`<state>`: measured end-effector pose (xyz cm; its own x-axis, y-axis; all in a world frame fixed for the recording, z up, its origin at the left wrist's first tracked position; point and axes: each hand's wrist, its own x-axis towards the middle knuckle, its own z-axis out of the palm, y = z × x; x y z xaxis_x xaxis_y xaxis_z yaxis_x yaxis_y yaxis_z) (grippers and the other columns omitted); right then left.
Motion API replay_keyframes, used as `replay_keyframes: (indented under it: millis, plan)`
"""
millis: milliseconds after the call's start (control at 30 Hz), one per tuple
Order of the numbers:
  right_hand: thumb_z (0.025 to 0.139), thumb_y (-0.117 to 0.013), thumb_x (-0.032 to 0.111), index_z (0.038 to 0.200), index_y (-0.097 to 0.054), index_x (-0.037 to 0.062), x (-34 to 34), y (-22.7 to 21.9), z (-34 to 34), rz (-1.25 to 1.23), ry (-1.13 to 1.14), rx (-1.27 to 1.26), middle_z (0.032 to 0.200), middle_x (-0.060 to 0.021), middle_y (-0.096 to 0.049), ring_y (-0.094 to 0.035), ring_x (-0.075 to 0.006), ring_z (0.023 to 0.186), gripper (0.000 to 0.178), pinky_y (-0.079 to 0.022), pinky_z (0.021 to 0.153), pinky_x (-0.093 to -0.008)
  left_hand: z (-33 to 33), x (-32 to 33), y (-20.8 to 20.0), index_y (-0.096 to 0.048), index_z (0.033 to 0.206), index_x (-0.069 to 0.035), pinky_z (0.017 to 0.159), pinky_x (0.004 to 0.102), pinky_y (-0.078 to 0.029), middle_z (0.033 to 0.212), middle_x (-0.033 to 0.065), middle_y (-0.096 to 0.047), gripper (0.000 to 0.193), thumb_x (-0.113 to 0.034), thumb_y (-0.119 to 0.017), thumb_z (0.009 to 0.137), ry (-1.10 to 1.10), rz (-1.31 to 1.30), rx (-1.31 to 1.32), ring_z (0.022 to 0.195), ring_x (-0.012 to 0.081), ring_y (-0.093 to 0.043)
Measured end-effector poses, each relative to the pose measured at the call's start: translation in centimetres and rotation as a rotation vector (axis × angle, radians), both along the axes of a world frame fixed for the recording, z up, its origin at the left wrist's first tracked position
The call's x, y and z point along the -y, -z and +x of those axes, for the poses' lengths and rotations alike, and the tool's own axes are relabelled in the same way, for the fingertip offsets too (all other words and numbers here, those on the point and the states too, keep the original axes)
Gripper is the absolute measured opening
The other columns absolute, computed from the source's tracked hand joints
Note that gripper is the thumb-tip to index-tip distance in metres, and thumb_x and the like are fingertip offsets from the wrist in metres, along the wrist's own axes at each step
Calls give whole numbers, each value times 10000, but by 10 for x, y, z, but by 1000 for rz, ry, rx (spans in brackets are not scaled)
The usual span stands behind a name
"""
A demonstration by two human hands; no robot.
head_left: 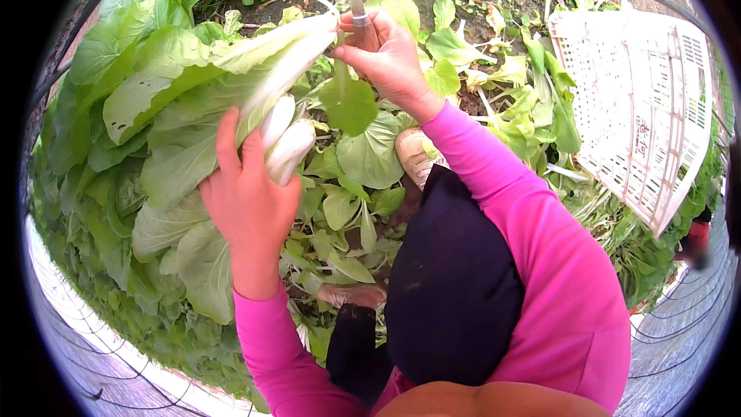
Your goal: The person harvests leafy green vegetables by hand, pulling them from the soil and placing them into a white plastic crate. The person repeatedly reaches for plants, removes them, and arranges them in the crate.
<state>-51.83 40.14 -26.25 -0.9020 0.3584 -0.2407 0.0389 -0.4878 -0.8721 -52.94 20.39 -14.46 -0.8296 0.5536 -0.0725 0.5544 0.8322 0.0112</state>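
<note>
My left hand is closed round several bok choy heads with thick white stalks and broad green leaves. One long pale stalk slants up from this bunch to the fingertips of my right hand. That hand grips the wooden handle of a knife, whose metal blade points up and away from me. Just beneath my right fingers hangs a single green leaf; whether they pinch it, I cannot tell.
Dense leafy plants fill the left side. A white slatted plastic crate stands at the right. Cut leaves litter the soil ahead, and more greens surround my shoes. Netting and sheeting border the bed.
</note>
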Motion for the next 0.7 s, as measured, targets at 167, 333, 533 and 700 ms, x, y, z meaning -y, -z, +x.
replay_keyframes:
  millis: [167, 333, 533, 700]
  plan:
    - [773, -588, -13, 1008, -555, 19, -19, 9, 16, 597, 77, -41, 904, -46, -640, -625, -121, 818, 239, -494, 709, -250, 26, 21, -8, -568, 1101, -58, 722, 383, -458, 1287, 56, -457, 603, -134, -694, 516, -81, 240, 150, 846, 298, -611]
    - [755, -628, 53, 1039, -589, 43, -33, 5, 20, 614, -108, -243, 1133, -72, -616, -583, -159, 1027, 286, -436, 902, -270, 45, 24, -9, -558, 1105, -24, 750, 392, -489, 1270, 80, -457, 627, -133, -706, 506, -168, 296, 233, 940, 314, -591]
    - [760, -685, 96, 1051, -591, 48, -20, 30, 26, 203, -418, -103, 1028, -35, -621, -564, -96, 943, 310, -448, 806, -247, 54, 28, 2, -554, 1134, -27, 769, 393, -489, 1267, 79, -456, 666, -146, -716, 499, -224, 384, 313, 955, 310, -590]
    - [712, -711, 82, 901, -630, 52, -10, 7, 24, 1093, -20, -55, 745, -78, -618, -613, -164, 644, 208, -484, 595, -264, 60, 25, 19, -563, 1136, -62, 750, 386, -493, 1278, 67, -453, 648, -173, -717, 516, -258, 253, 332, 940, 297, -594]
